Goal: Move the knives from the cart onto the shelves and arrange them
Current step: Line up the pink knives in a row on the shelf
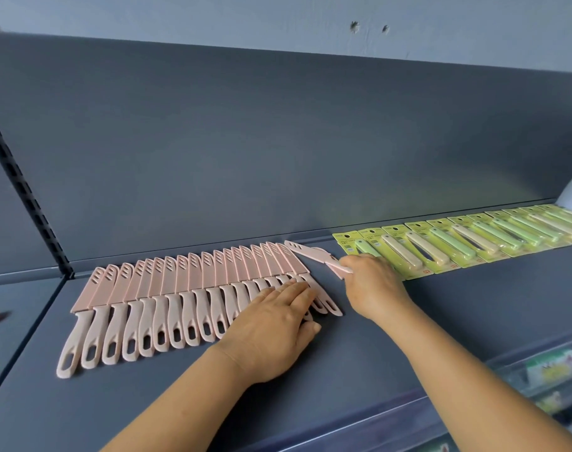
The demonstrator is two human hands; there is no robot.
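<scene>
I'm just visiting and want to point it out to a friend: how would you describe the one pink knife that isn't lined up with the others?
On the grey shelf, find the overlapping row of pink knives. At its right end, before the green packaged knives, the right hand grips one pink knife. Unlike its neighbours, it slants leftward, apart from the row.

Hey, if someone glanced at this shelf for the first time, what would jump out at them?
Most likely the long overlapping row of pink knives across the shelf, with the left hand pressing flat on its right end. Next, the right hand gripping one more pink knife at an angle just beyond the row. To the right, a row of green carded packs runs toward the back.
</scene>
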